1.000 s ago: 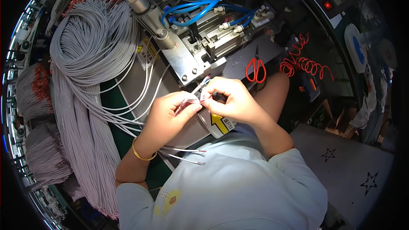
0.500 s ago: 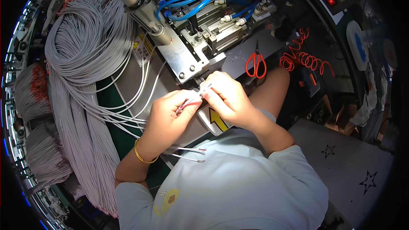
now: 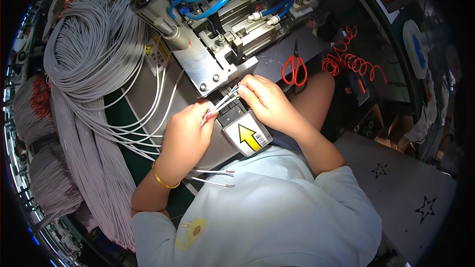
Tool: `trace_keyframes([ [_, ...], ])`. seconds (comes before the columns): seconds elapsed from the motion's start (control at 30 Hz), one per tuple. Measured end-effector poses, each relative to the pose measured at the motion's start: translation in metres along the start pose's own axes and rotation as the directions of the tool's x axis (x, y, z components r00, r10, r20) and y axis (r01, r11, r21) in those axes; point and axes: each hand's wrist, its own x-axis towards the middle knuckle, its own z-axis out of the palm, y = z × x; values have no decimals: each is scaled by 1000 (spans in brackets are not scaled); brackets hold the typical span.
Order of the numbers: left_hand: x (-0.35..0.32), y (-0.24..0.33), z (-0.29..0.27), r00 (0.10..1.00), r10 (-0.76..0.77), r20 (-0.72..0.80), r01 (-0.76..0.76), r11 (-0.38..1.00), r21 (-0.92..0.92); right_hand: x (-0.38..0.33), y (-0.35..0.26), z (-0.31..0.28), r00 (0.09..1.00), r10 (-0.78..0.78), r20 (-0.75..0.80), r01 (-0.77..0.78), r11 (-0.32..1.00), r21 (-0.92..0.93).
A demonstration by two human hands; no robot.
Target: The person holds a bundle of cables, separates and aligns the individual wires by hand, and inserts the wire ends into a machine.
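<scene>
Between my hands stretch a few white cables (image 3: 222,102), just in front of the metal pneumatic press (image 3: 198,64). My left hand (image 3: 186,131) is closed round them, and red wire ends show by its fingers. At their other end my right hand (image 3: 261,100) pinches the tips, where thin coloured wires stick out. Both hands are close to the machine's front edge, over a block with a yellow arrow label (image 3: 249,137). Two more cables (image 3: 213,178) with stripped, coloured ends poke out beneath my left forearm, over my lap.
A big coil of grey cables (image 3: 94,44) hangs down on the left, beside more bundles (image 3: 52,183). Red-handled scissors (image 3: 295,70) lie right of the machine, near a coiled red hose (image 3: 354,62). Blue air tubes (image 3: 217,7) cross the machine's top.
My hands have moved apart, showing a length of the white cables between them. The arrow-labelled block, partly covered before, now shows more fully. The view has shifted slightly.
</scene>
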Motion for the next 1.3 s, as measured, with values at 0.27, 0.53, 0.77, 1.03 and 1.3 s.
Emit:
trace_keyframes([
  [0.27, -7, 10, 2, 1000, 19, 25, -24, 975, 221, 2, 3, -1, 995, -96, 15, 96, 995, -34],
  [0.53, -9, 19, 6, 999, 42, -28, -33, 965, 259, 6, 3, -8, 995, 18, 100, -24, 998, 53],
  [0.77, -7, 17, 13, 978, 201, 46, -202, 892, 405, 4, 3, -2, 991, -125, -41, 121, 988, -95],
  [1.03, -2, 17, 15, 959, 277, 63, -277, 864, 421, 4, -3, -11, 992, -119, 31, 123, 967, -224],
  [1.3, 3, 3, 5, 999, 41, -6, -41, 975, -219, 2, -4, -11, 992, -106, -64, 91, 974, -205],
])
